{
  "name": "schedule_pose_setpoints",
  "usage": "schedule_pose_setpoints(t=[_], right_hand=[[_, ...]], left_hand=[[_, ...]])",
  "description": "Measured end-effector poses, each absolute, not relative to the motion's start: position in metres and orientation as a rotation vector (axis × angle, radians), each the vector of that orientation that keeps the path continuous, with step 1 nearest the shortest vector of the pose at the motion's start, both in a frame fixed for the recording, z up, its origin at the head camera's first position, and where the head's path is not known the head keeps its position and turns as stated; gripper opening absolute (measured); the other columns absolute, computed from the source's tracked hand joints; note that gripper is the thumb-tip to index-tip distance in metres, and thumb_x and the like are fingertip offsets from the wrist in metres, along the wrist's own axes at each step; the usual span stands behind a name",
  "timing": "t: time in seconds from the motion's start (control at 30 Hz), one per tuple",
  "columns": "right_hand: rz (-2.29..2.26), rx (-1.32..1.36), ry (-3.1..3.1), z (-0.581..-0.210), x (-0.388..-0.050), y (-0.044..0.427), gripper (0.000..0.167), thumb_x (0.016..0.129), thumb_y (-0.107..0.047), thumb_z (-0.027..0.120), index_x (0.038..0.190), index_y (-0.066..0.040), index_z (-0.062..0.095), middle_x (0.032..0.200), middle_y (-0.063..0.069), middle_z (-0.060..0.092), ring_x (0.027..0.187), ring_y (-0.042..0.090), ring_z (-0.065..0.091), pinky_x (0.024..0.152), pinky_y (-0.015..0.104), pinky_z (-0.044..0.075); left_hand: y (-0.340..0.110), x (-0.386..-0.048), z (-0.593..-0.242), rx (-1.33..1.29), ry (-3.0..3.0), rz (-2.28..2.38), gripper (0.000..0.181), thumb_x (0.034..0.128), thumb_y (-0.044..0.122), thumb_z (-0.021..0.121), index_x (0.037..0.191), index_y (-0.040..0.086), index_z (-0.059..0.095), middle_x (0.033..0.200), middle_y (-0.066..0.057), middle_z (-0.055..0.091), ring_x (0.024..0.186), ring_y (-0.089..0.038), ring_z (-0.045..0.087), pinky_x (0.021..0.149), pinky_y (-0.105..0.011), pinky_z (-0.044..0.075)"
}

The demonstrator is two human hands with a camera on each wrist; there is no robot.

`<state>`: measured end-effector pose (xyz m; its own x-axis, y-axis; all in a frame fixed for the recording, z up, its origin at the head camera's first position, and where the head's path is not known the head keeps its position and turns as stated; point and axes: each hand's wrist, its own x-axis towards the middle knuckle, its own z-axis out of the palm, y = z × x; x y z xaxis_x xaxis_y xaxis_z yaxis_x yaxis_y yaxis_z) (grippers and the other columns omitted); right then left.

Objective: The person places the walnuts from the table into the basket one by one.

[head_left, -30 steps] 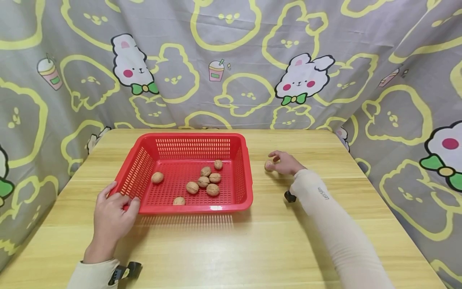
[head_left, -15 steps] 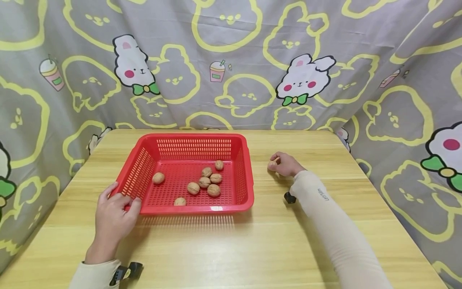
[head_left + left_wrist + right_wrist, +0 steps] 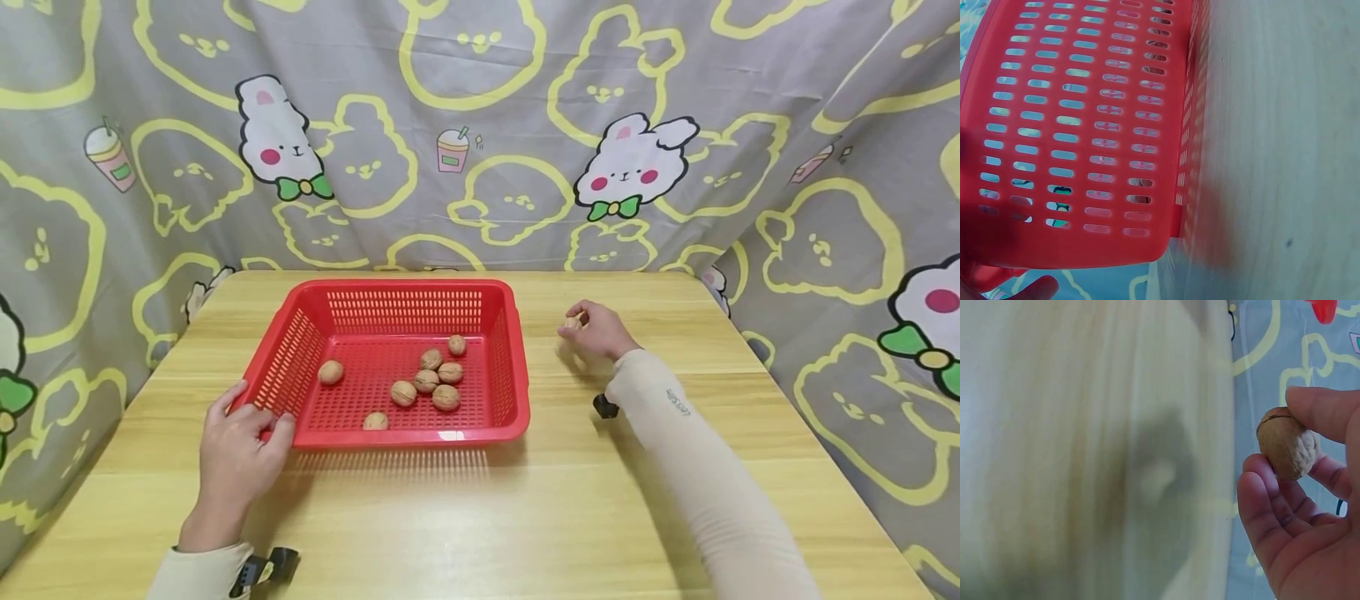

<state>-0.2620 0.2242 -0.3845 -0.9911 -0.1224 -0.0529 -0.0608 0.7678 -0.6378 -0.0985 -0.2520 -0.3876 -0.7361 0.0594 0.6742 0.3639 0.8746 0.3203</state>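
Observation:
My right hand (image 3: 602, 332) pinches a walnut (image 3: 1286, 445) between thumb and fingers. In the right wrist view the nut hangs above the table, its shadow falling on the wood. To the left, a red plastic basket (image 3: 408, 436) with slotted walls stands on the table. Several walnuts lie in it; most cluster at the right (image 3: 426, 382), one sits at the left (image 3: 330, 372) and one by the front wall (image 3: 376, 422). My left hand (image 3: 238, 454) grips the basket's rim at its front left corner. Only a fingertip of that hand shows in the left wrist view.
The light wooden table (image 3: 450, 525) reaches back to a grey patterned curtain (image 3: 510, 108), which also hangs along both sides. Each wrist wears a small black camera, such as the one at the left wrist (image 3: 281, 564).
My right hand has taken hold of the walnut on the table and raised it from the surface. The left hand stays on the basket's rim.

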Motion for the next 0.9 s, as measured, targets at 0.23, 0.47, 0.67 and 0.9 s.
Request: schedule_pose_setpoints(t=[0.23,0.47,0.67,0.9], right_hand=[[-1.069,-0.178,2.865,-0.369,-0.267,0.216,0.040,0.090,-0.025,0.066,0.120,0.000,0.056,0.108,0.019,0.058,0.091,0.029,0.055,0.076,0.037,0.049],[-1.055,-0.193,2.868,-0.354,-0.274,0.208,0.040,0.091,-0.028,0.064,0.121,-0.003,0.057,0.108,0.017,0.057,0.090,0.028,0.056,0.077,0.038,0.049],[-1.065,-0.233,2.869,-0.337,-0.275,0.198,0.042,0.092,-0.031,0.063,0.123,-0.004,0.056,0.111,0.017,0.058,0.092,0.029,0.057,0.079,0.041,0.049],[-1.059,-0.287,2.870,-0.322,-0.277,0.182,0.041,0.092,-0.033,0.064,0.121,-0.006,0.057,0.112,0.015,0.057,0.097,0.029,0.054,0.081,0.042,0.049]], left_hand=[[-0.252,-0.098,-0.388,-0.310,-2.347,-0.581,0.027,0.0762,0.011,0.060,0.054,-0.003,0.061,0.056,-0.014,0.061,0.063,-0.037,0.063,0.107,-0.046,0.033],[-0.251,-0.098,-0.387,-0.290,-2.353,-0.585,0.026,0.0760,0.011,0.060,0.054,-0.002,0.061,0.056,-0.014,0.061,0.066,-0.038,0.063,0.107,-0.046,0.032],[-0.251,-0.098,-0.388,-0.290,-2.347,-0.578,0.027,0.0760,0.012,0.059,0.053,-0.002,0.060,0.056,-0.014,0.060,0.065,-0.037,0.063,0.107,-0.046,0.033],[-0.252,-0.099,-0.389,-0.304,-2.338,-0.573,0.027,0.0758,0.012,0.059,0.051,0.000,0.058,0.055,-0.013,0.060,0.064,-0.037,0.063,0.106,-0.046,0.033]])
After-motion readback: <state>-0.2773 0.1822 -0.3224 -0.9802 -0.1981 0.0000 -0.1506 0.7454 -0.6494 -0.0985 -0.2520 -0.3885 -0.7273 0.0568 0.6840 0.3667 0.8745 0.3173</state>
